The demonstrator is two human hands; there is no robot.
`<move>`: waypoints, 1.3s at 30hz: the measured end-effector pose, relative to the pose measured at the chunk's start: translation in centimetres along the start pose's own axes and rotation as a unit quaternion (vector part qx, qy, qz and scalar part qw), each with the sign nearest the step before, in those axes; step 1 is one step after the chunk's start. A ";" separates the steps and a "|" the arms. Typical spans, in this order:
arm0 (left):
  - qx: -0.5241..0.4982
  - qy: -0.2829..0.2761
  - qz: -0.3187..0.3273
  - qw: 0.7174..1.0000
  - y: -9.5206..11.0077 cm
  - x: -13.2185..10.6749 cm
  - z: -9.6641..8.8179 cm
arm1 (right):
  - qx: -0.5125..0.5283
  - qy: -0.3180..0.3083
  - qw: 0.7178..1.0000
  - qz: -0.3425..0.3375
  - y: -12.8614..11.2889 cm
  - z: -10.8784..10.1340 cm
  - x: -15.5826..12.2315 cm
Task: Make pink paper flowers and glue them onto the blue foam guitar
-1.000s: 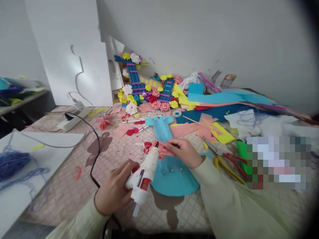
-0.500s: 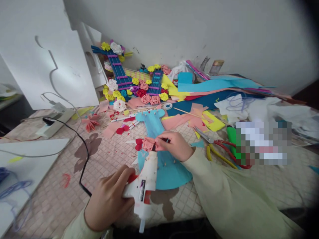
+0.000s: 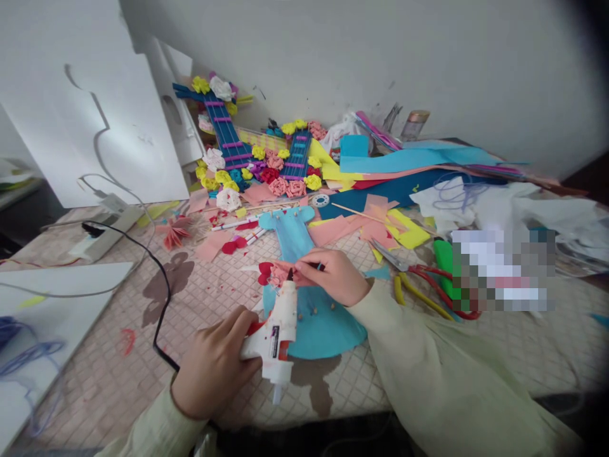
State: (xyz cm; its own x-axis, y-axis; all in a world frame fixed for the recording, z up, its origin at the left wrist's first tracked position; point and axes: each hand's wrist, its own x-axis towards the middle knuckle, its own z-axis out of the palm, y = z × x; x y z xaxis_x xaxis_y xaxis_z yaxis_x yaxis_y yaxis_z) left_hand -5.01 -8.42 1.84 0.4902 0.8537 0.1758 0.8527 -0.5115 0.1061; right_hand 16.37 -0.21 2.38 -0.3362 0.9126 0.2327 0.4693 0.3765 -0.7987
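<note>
My left hand [image 3: 216, 365] is wrapped round the handle of a white hot glue gun [image 3: 280, 330]. Its dark nozzle points away from me and meets, or nearly meets, a pink crepe paper piece [image 3: 280, 274]. My right hand [image 3: 335, 274] pinches the right end of that paper between thumb and fingers; a small dark item shows by the fingertips. Beneath both lies a light-blue guitar-like cutout [image 3: 328, 339] with small pegs on it. Red paper hearts [image 3: 265, 273] sit just left of the pink paper.
Scissors [image 3: 394, 257] and yellow-handled pliers [image 3: 423, 295] lie to the right. Flower-trimmed blue paper guitars [image 3: 228, 136] lean at the back. A black cord [image 3: 164, 279] runs from the power strip [image 3: 107, 228] towards my left hand. Paper scraps [image 3: 342, 231] cover the middle.
My left hand has shifted a little right and away from me with the glue gun, whose nozzle sits slightly further left and forward. My right hand stays nearly in place, pinching the paper.
</note>
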 end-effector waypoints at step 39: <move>-0.013 -0.066 -0.044 0.997 -0.1 0.4 0.3 | -0.016 -0.002 1.000 0.000 0.3 0.1 0.1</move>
State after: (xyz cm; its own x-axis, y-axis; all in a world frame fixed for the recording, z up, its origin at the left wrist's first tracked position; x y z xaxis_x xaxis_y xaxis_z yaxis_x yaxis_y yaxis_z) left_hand -4.87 -7.97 1.64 0.4339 0.9003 0.0352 0.8897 -0.4344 0.1403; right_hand 16.41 -0.06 2.11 -0.3400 0.9116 0.2310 0.4945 0.3822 -0.7806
